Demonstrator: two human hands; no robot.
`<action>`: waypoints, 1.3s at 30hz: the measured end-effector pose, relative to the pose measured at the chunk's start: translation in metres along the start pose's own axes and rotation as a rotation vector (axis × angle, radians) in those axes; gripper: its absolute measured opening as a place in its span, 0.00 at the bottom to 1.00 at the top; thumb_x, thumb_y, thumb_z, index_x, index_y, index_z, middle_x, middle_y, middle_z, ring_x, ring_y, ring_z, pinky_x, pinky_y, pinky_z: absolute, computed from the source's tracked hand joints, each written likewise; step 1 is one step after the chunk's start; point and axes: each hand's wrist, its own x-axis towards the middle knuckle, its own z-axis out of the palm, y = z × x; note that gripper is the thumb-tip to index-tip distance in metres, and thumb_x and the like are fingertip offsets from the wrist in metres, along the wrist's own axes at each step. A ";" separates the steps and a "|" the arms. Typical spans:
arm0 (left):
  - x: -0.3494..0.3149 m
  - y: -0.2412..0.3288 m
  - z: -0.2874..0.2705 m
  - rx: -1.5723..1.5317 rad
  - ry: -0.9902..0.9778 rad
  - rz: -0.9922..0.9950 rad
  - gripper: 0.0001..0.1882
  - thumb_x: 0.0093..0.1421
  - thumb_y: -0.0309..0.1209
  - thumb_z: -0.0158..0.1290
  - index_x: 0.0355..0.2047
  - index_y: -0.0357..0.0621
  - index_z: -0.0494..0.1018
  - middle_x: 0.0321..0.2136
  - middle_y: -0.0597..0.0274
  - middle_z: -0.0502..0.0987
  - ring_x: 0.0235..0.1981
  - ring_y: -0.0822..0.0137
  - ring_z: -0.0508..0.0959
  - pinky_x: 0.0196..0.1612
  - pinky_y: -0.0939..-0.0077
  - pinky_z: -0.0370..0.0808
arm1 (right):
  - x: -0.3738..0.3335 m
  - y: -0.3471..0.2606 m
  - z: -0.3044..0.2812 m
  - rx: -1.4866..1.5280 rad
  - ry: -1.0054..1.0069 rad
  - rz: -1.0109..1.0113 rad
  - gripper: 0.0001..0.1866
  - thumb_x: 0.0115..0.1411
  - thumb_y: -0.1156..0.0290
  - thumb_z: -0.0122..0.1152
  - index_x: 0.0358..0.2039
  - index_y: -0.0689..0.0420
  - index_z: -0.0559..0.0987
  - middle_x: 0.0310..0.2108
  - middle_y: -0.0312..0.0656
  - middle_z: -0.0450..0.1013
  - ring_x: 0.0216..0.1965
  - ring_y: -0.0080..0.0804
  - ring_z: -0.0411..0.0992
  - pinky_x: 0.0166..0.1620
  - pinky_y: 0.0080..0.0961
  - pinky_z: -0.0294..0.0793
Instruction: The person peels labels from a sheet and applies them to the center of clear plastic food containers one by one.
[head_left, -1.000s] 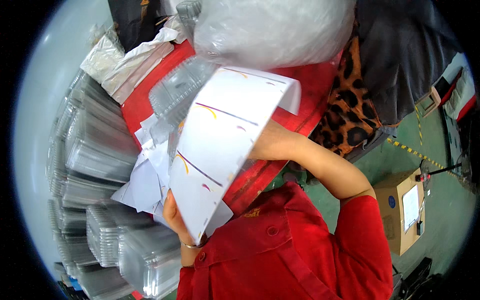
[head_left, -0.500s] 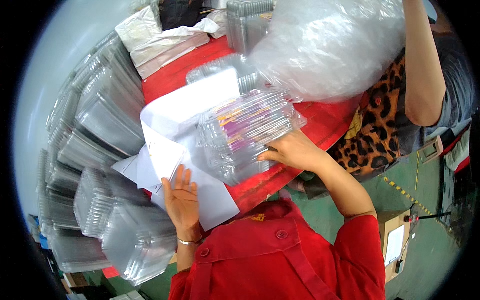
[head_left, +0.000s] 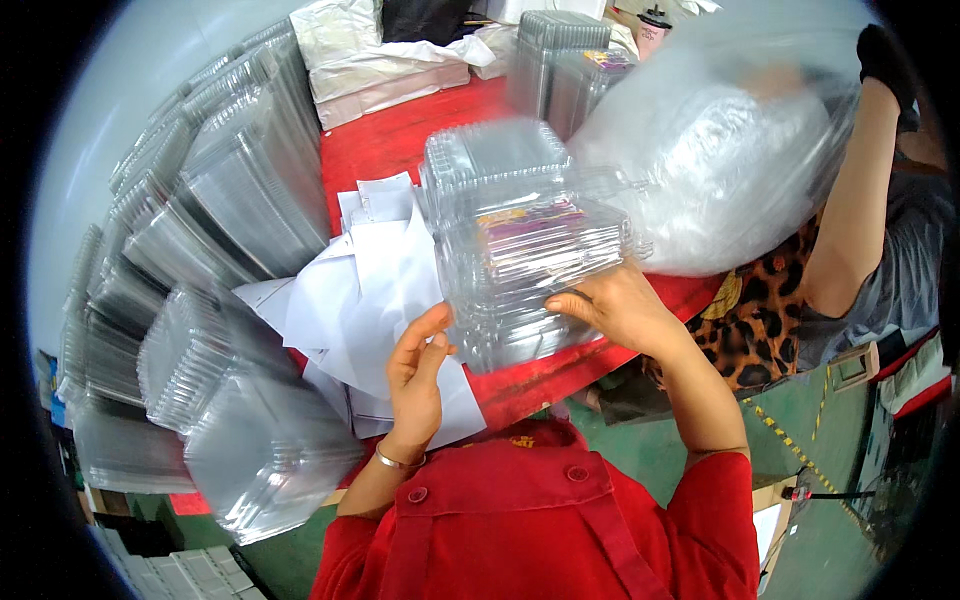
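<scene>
On the red table lies a stack of clear plastic clamshell containers (head_left: 545,262) with a purple and yellow label showing through. My right hand (head_left: 620,305) grips its right near end, with the thumb along the near side and the other fingers partly hidden. My left hand (head_left: 418,375) is at the near left corner of the stack, fingers loosely bent and thumb apart, holding nothing; whether its fingertips touch the plastic I cannot tell. White paper sheets (head_left: 375,290), creased and overlapping, lie left of the stack. Just behind it is another stack of clear containers (head_left: 500,150).
Rows of nested clear containers (head_left: 260,180) line the left side. A big clear plastic bag (head_left: 720,150) fills the far right, beside a co-worker's arm (head_left: 860,200). Upright container stacks (head_left: 550,75) and white paper-wrapped packs (head_left: 390,85) stand at the back of the red table (head_left: 375,140).
My left hand has moved right from the paper to the container stack, its fingers bending more. The paper has folded together left of the stack. The bag has shifted; my right hand keeps its grip.
</scene>
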 end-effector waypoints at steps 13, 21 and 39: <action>0.014 0.021 0.008 -0.872 -0.156 -0.218 0.25 0.63 0.36 0.38 0.59 0.43 0.56 0.53 0.44 0.67 0.55 0.50 0.67 0.53 0.59 0.66 | -0.026 -0.043 0.007 -0.339 0.479 -0.117 0.15 0.44 0.65 0.69 0.32 0.57 0.78 0.33 0.41 0.74 0.35 0.37 0.72 0.38 0.28 0.68; 0.016 0.020 0.005 -1.134 -0.188 -0.378 0.17 0.60 0.36 0.43 0.45 0.38 0.67 0.49 0.49 0.70 0.55 0.49 0.66 0.60 0.56 0.59 | 0.050 -0.031 -0.039 -0.239 0.204 -0.015 0.50 0.40 0.48 0.70 0.59 0.61 0.60 0.56 0.53 0.62 0.60 0.50 0.57 0.60 0.48 0.51; 0.036 0.011 0.045 1.195 -0.314 0.680 0.25 0.52 0.42 0.56 0.47 0.40 0.71 0.50 0.42 0.69 0.54 0.44 0.66 0.57 0.52 0.59 | 0.082 -0.041 -0.015 -0.327 0.272 -0.076 0.13 0.43 0.78 0.54 0.33 0.58 0.75 0.26 0.41 0.74 0.28 0.39 0.74 0.32 0.33 0.72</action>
